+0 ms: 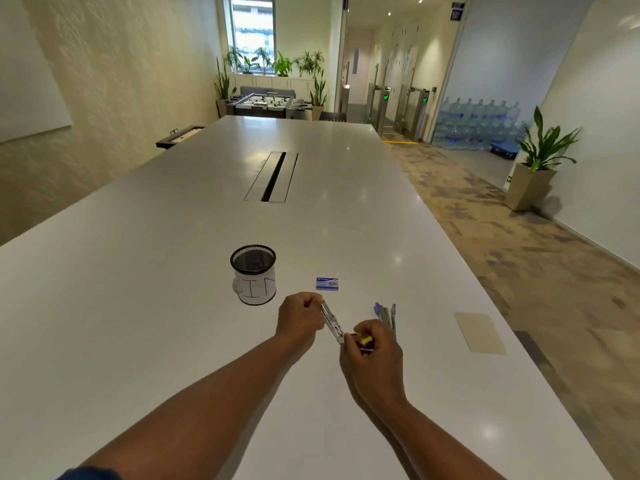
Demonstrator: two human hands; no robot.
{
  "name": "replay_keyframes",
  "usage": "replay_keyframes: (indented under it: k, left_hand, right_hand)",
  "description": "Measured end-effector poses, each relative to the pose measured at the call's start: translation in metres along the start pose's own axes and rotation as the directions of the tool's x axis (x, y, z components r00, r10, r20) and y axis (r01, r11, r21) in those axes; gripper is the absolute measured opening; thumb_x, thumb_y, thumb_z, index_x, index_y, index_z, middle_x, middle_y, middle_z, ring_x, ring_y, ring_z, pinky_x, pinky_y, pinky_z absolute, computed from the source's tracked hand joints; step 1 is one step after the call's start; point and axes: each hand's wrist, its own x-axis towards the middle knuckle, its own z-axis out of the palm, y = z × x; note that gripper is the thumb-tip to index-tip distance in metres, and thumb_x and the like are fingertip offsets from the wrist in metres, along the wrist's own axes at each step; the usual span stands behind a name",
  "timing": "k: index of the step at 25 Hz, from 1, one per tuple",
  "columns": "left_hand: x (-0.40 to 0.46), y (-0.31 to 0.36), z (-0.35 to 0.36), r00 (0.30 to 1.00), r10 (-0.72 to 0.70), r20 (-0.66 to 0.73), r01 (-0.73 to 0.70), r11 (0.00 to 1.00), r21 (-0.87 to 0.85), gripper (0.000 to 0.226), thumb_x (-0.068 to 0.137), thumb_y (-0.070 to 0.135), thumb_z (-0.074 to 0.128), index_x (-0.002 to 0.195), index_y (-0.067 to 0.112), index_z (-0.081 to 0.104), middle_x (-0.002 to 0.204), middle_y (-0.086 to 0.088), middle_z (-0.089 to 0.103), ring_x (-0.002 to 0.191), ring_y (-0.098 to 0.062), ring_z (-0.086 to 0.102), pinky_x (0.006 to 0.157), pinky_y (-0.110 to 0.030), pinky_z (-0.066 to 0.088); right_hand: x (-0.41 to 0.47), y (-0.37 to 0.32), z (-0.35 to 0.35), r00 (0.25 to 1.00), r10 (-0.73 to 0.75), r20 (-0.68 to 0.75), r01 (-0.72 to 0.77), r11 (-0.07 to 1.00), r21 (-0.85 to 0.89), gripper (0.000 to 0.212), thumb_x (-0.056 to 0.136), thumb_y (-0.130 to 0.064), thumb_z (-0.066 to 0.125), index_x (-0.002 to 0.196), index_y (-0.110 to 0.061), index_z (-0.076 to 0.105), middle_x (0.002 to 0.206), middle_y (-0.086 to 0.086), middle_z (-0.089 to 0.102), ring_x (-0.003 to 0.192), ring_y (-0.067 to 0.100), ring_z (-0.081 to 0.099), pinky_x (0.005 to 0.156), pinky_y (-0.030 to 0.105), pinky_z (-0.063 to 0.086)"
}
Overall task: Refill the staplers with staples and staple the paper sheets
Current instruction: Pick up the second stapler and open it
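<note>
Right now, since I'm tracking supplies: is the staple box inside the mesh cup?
No, the staple box lies flat on the table, apart from and to the right of the mesh cup.

Stapler (331, 322) showing silver metal w/ yellow bit at right-hand fingers (363, 336). Staple box (327, 284) beyond fingers showing blue/white. Mesh cup (253, 273) left of fingers: black, white label w/ black lettering. Second stapler (386, 315) just right: blue/grey. Paper (479, 332): beige. Table (173, 271): glossy white.
</note>
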Motion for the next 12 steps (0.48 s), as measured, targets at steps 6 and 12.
replay_keyframes:
  k: [6,12]
  left_hand:
    - [0.005,-0.005,-0.026,0.892,0.371,0.259,-0.442,0.593,0.673,0.024,0.100,0.019,0.052,0.086,0.022,0.070,0.090,0.003,0.061,0.087,-0.019,0.057,0.073,-0.036,0.050]
    - [0.005,-0.013,-0.031,0.817,0.432,0.381,-0.570,0.512,0.642,0.023,0.104,0.023,0.047,0.117,0.027,0.066,0.107,0.009,0.062,0.102,-0.019,0.052,0.080,-0.030,0.043]
  right_hand:
    - [-0.011,0.005,-0.007,0.992,-0.014,0.127,0.043,0.972,-0.232,0.016,0.079,-0.009,0.064,0.078,-0.023,0.056,0.070,-0.005,0.058,0.067,0.014,0.054,0.060,0.031,0.048]
    - [-0.009,0.002,0.002,0.915,-0.139,0.379,0.310,0.844,-0.438,0.013,0.077,-0.023,0.051,0.080,-0.030,0.041,0.065,-0.008,0.046,0.065,0.016,0.045,0.054,0.030,0.035]
